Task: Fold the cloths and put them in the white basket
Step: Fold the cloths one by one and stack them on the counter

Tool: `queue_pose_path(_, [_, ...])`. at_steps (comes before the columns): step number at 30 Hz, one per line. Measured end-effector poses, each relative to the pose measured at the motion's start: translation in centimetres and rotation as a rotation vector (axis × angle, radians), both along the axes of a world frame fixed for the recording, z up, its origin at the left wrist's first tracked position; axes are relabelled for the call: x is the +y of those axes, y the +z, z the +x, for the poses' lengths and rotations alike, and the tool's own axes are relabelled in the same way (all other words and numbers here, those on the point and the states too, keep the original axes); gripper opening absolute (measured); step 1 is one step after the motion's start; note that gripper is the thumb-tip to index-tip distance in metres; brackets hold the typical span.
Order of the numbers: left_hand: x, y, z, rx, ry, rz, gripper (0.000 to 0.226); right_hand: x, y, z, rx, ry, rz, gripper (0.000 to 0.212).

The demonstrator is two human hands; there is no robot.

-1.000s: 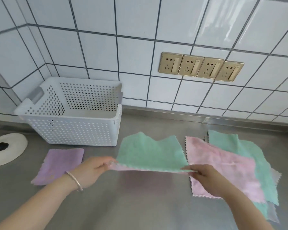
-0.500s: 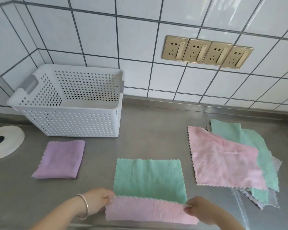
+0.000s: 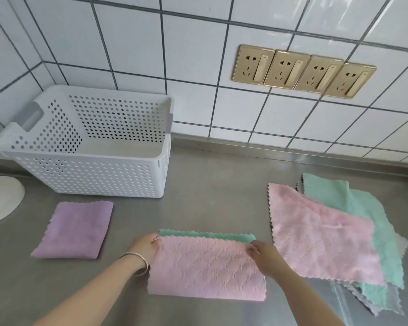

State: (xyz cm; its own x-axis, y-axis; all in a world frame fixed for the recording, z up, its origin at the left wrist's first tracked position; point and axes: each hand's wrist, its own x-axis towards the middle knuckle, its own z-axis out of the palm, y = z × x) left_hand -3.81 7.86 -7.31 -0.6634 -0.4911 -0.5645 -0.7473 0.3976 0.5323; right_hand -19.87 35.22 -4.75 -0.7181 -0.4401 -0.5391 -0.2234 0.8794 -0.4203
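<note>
A pink-and-green cloth (image 3: 205, 267) lies folded in half on the steel counter, pink side up, with a thin green strip showing along its far edge. My left hand (image 3: 146, 247) pinches its far left corner and my right hand (image 3: 264, 254) pinches its far right corner. A folded purple cloth (image 3: 74, 229) rests to the left. The white perforated basket (image 3: 92, 177) stands at the back left and holds nothing that I can see. A pile of unfolded cloths (image 3: 320, 236), pink on top of green, lies to the right.
A white round object (image 3: 3, 198) sits at the far left edge of the counter. Four gold wall sockets (image 3: 301, 71) are set in the tiled wall behind. Bare steel counter (image 3: 212, 198) stretches between the basket and the pile.
The cloth came down onto the counter green side up. Both hands then carried its near edge away from me over the green, folding it in half with pink on top.
</note>
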Motion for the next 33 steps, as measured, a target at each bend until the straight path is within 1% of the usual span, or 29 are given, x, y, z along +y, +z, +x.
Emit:
queue_pose_path(2, [0.1, 0.0, -0.2, -0.032, -0.012, -0.069, 0.025, -0.3, -0.4, 0.0, 0.019, -0.021, 0.002, 0.030])
queue_pose_path(5, [0.2, -0.5, -0.6, -0.083, -0.045, -0.146, 0.023, -0.2, -1.1, -0.1, 0.032, -0.073, 0.001, 0.020])
queue_pose_path(8, [0.2, -0.9, -1.0, -0.077, -0.029, -0.176, 0.025, -0.2, -1.6, -0.3, 0.048, -0.131, -0.010, 0.022])
queue_pose_path(12, [-0.1, -1.4, -1.1, -0.086, -0.008, -0.204, 0.019, -0.6, -2.0, -0.6, 0.032, -0.201, 0.030, 0.024])
queue_pose_path(15, [0.0, -1.5, -1.4, -0.116, -0.023, -0.229, 0.026, -1.2, -2.0, -0.9, 0.019, -0.245, 0.083, 0.024])
queue_pose_path(18, [0.3, -1.0, -1.8, -0.156, -0.035, -0.272, 0.030, -1.5, -2.1, -0.8, 0.051, -0.299, 0.125, 0.030])
queue_pose_path(21, [0.8, -0.6, -1.8, -0.156, 0.014, -0.361, 0.026, -1.1, -1.9, -0.2, 0.078, -0.424, 0.021, 0.022])
queue_pose_path(22, [1.2, -0.5, -1.6, -0.123, 0.054, -0.410, 0.022, -0.8, -1.8, 0.1, 0.078, -0.464, -0.037, 0.022])
queue_pose_path(24, [1.9, -0.6, -1.0, 0.025, 0.113, -0.545, 0.017, 0.0, -1.6, 1.0, 0.080, -0.506, -0.140, 0.030])
queue_pose_path(26, [3.4, -1.1, -0.4, 0.175, 0.003, -0.670, 0.032, 1.0, -1.4, 2.4, 0.081, -0.548, -0.185, 0.041])
queue_pose_path(27, [4.5, -1.2, -0.3, 0.238, -0.099, -0.694, 0.041, 1.5, -1.4, 3.2, 0.074, -0.579, -0.194, 0.044])
queue_pose_path(29, [7.1, -1.4, -0.2, 0.314, -0.414, -0.712, 0.052, 2.4, -1.7, 4.8, 0.047, -0.625, -0.181, 0.043])
queue_pose_path(31, [9.6, -2.0, -0.5, 0.286, -0.666, -0.718, 0.056, 2.9, -2.1, 6.3, 0.021, -0.642, -0.140, 0.041])
queue_pose_path(33, [10.8, -3.2, -0.6, 0.183, -0.772, -0.730, 0.062, 2.9, -2.4, 7.3, -0.004, -0.652, -0.095, 0.041])
